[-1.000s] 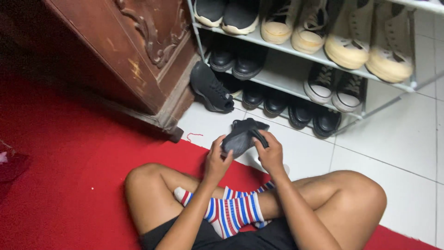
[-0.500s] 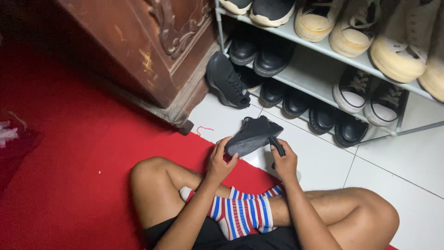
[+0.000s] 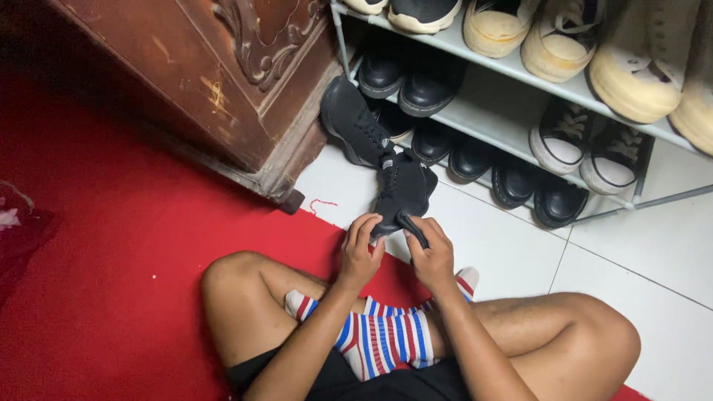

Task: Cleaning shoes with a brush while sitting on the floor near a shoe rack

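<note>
A red carpet (image 3: 111,297) covers the near left floor, meeting white floor tiles (image 3: 653,267) on the right. At the far left stands a dark carved wooden cabinet (image 3: 223,82). To its right, a metal shoe rack (image 3: 512,74) runs along the far side: cream sneakers (image 3: 631,67) on the upper shelf, black-and-white canvas shoes (image 3: 587,141) on the one below, and black leather shoes (image 3: 512,178) on the floor beneath. A single black sneaker (image 3: 353,122) leans between the cabinet's corner and the rack.

The person sits cross-legged at the carpet's edge, bare knees spread, wearing red, white and blue striped socks (image 3: 386,334). Just in front of the legs, held above the tile, is a black lace-up shoe (image 3: 405,189), toe pointing away. The left hand (image 3: 360,252) curls its fingers around the shoe's near left edge, gripping it. The right hand (image 3: 432,252) closes on the near right side, fingers pinched on a black strap or tongue there.
</note>
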